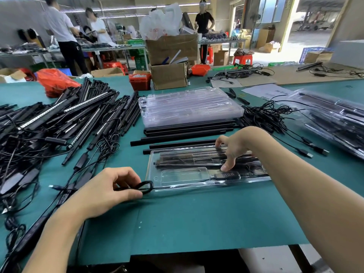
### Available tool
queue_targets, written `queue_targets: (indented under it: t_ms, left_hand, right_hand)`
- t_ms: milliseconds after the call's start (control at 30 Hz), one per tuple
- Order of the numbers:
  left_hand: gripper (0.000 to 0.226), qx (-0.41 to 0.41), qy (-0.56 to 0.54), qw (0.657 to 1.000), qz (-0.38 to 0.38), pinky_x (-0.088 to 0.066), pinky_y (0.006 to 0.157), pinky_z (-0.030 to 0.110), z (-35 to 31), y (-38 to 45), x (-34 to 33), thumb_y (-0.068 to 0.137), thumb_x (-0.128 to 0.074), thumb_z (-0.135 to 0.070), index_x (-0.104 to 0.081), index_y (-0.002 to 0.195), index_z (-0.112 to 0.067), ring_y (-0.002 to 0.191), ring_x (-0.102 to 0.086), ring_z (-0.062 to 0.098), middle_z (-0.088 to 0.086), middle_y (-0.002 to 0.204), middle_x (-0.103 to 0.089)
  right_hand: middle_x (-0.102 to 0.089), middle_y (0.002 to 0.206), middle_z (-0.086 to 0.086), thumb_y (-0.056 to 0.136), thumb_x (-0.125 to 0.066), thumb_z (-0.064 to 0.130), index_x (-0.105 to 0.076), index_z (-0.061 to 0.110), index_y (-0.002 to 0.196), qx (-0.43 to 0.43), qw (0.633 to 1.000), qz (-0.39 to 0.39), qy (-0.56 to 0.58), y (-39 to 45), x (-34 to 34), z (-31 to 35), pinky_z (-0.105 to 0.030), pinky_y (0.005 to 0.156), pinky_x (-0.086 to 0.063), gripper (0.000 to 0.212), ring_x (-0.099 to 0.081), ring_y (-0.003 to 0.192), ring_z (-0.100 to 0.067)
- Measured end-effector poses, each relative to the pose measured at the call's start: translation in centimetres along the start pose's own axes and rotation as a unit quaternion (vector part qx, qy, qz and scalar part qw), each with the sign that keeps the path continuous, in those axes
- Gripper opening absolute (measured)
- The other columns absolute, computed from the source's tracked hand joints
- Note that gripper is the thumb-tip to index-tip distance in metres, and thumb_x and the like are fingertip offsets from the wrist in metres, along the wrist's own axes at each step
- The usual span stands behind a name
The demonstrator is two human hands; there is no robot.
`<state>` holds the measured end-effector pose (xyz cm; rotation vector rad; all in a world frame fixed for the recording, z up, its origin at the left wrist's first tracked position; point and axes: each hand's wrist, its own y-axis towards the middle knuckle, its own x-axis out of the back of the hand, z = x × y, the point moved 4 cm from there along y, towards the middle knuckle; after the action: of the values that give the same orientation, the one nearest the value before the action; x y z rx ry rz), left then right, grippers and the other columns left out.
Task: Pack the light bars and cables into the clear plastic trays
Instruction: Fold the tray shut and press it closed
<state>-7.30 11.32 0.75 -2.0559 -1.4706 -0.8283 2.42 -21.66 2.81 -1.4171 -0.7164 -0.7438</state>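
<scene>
- Clear moulded plastic tray [178, 177] lay at centre of green felt-like table [197, 217], long axis 9-to-3 o'clock; glossy, rectangular pockets.
- Slim black light bars [189, 161] sat in its far channels, parallel to the tray.
- Left hand [106, 191] at 8 o'clock pinched looped thin black cable [145, 187] at the tray's left end.
- Right hand [234, 148] rested on the bars, fingers relaxed, thumb pressing beside black three-button inline controller [227, 174].

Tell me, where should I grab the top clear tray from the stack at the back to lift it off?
Probably grip the stack of clear trays by the top tray's long near edge, coming from your side. That edge faces you and nothing covers it. Loose black bars lie just in front, so reach over them and pinch only the thin rim.
</scene>
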Motion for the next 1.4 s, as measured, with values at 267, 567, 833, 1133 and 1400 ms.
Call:
queue_targets:
  t_ms: [267, 567, 833, 1133, 1400]
  left_hand:
    - [0.013, 0.090, -0.017, 0.994, -0.062, -0.047, 0.061, 0.033, 0.4, 2.3, -0.9, 0.103, -0.054, -0.025, -0.056, 0.091, -0.019, 0.047, -0.058, 0.012, -0.004, 0.062, -0.068]
    - [0.004, 0.042, 0.144, 0.983, -0.108, -0.036, 0.055, 0.032, -0.5, 1.6, -2.3, 0.100, -0.046, -0.040, -0.043, 0.098, -0.041, 0.052, -0.047, 0.009, -0.009, 0.061, -0.058]
    - [0.008, 0.048, 0.110, 0.993, -0.013, -0.046, 0.066, 0.037, -0.3, 0.1, -1.3, 0.092, -0.061, -0.051, -0.056, 0.093, -0.045, 0.057, -0.047, 0.010, 0.000, 0.071, -0.060]
    - [0.012, 0.053, 0.111, 0.990, -0.064, -0.051, 0.083, 0.046, -0.3, 0.0, -1.6, 0.100, -0.055, -0.034, -0.047, 0.095, -0.040, 0.081, -0.061, 0.016, -0.016, 0.080, -0.065]
    - [0.011, 0.085, 0.072, 0.985, -0.133, -0.051, 0.084, 0.041, -0.6, 0.8, -1.3, 0.095, -0.061, -0.038, -0.050, 0.097, -0.041, 0.083, -0.062, 0.012, -0.012, 0.089, -0.066]
  right_hand:
    - [-0.045, 0.150, -0.004, 0.079, -0.080, 0.046, -0.018, 0.031, 0.151, 0.009, 1.000, -0.006, -0.012, -0.3, -0.1, -0.1, -0.043, 0.092, -0.037, 0.097, -0.045, 0.129, -0.035]
    - [-0.040, 0.148, -0.011, 0.078, -0.079, 0.052, -0.018, 0.034, 0.150, 0.020, 1.000, -0.022, -0.002, -0.8, -0.4, -0.6, -0.042, 0.090, -0.036, 0.095, -0.041, 0.117, -0.031]
    - [-0.044, 0.148, -0.008, 0.076, -0.083, 0.045, -0.019, 0.031, 0.151, 0.009, 1.000, -0.005, 0.013, -0.3, 0.0, -0.2, -0.043, 0.089, -0.039, 0.099, -0.043, 0.130, -0.036]
    - [-0.044, 0.148, -0.010, 0.076, -0.083, 0.046, -0.022, 0.032, 0.150, 0.005, 1.000, -0.009, 0.013, -0.2, -0.1, -0.4, -0.042, 0.090, -0.040, 0.097, -0.044, 0.129, -0.035]
    - [-0.041, 0.150, -0.008, 0.075, -0.083, 0.047, -0.019, 0.034, 0.150, 0.014, 0.999, -0.006, 0.029, -0.4, -0.2, -0.6, -0.044, 0.089, -0.040, 0.099, -0.043, 0.128, -0.034]
